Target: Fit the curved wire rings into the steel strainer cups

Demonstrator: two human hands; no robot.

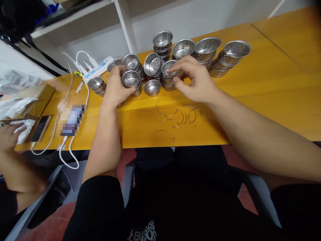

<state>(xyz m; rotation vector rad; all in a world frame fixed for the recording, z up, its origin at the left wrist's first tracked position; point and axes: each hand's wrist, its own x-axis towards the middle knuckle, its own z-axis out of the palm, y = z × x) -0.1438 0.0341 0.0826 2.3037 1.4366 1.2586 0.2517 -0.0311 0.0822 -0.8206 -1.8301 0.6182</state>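
Note:
Small perforated metal cups stand in nested stacks along the back of the table. My left hand curves around the left side of one short stack, thumb against its front, the index finger spread apart behind. Fingers farther back are hidden. Over another stack, my right hand has the index finger at the rim of the top cup and the thumb at its outer side. Between the hands sits a single low cup. Several thin curved wires lie loose nearer the front edge.
Wider perforated bowls are stacked at the back right. On the left are a white power strip, cables, a blurred-out device and a phone. Another person's hand rests near plastic wrapping at far left.

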